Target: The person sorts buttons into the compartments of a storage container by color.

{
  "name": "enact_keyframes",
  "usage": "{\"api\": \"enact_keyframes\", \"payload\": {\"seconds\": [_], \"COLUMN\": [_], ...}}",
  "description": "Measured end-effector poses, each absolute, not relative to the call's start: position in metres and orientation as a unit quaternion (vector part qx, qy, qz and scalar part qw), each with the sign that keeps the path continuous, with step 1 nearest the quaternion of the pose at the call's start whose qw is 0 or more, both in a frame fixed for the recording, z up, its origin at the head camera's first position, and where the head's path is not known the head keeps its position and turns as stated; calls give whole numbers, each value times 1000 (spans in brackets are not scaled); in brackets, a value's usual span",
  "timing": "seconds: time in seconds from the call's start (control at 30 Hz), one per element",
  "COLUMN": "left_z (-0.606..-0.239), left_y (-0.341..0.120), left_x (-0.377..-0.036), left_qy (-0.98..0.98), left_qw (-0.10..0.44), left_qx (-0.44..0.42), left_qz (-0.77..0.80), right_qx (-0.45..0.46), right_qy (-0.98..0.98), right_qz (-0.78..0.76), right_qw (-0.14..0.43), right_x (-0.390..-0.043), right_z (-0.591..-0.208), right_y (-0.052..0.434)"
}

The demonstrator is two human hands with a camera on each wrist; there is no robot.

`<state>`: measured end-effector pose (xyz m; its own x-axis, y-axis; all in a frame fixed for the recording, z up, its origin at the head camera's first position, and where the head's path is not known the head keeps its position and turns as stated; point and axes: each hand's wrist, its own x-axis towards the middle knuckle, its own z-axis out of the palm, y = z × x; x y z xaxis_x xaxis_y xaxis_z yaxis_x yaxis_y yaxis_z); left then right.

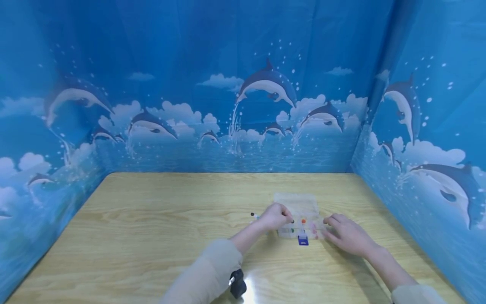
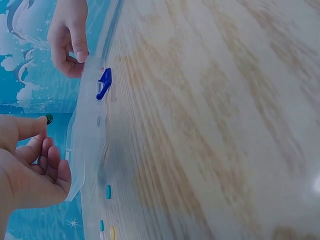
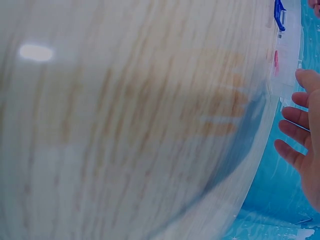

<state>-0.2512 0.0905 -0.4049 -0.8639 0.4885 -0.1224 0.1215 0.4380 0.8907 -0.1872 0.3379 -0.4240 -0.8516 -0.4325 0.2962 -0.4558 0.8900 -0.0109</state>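
Note:
My left hand (image 1: 275, 217) pinches a small round dark green piece (image 2: 49, 118), like a bead or button, between thumb and forefinger. It is above the left part of a clear plastic box (image 1: 297, 203) whose lid lies back. A blue latch (image 1: 303, 240) is on the box's near side. Inside lie small pieces, among them an orange piece (image 1: 303, 221) and pink pieces (image 1: 314, 229). At the box's right side is my right hand (image 1: 346, 234), fingers loosely spread and thumb against the edge in the right wrist view (image 3: 312, 130).
Left of the box, loose small pieces lie on the wooden table (image 1: 152, 236), including a teal piece (image 2: 108, 191) and a yellow piece (image 2: 112, 233). A blue dolphin-print curtain (image 1: 182, 84) surrounds the table at the back and sides. A black device (image 1: 238, 283) is at the left wrist.

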Motion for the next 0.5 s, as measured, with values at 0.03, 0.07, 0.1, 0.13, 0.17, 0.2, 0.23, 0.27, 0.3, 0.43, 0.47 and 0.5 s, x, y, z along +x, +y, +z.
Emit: {"api": "enact_keyframes", "payload": {"seconds": [0.03,0.07,0.1,0.13,0.17,0.2,0.23,0.27,0.3,0.43,0.47,0.5], "left_z": [-406,-406,-407,-408,-409,-409,-410,-411,-411,-413,-413,-413], "left_y": [92,93,94,95,96,97,98,99,100,103,104,105], "left_x": [-251,-250,-250,-250,-250,-250,-250,-249,-249,-247,-247,-246], "left_qy": [828,830,831,833,834,836,838,839,840,845,846,847], "left_qw": [182,178,175,171,168,167,164,164,163,161,160,157], "left_qx": [185,187,189,191,193,192,194,193,194,197,197,200], "left_qz": [497,495,493,491,488,486,483,481,479,471,469,467], "right_qx": [230,231,231,232,234,235,237,238,239,240,240,239], "right_qy": [-962,-961,-961,-960,-960,-959,-959,-958,-958,-957,-958,-958], "right_qz": [41,41,42,42,42,42,42,42,42,41,41,41], "right_qw": [144,144,145,147,149,151,153,154,156,155,154,153], "right_x": [-187,-187,-187,-186,-186,-186,-186,-187,-187,-188,-188,-188], "right_z": [-424,-424,-424,-425,-425,-425,-425,-425,-425,-425,-425,-425], "right_y": [338,338,338,338,338,338,338,338,338,339,339,339]}}
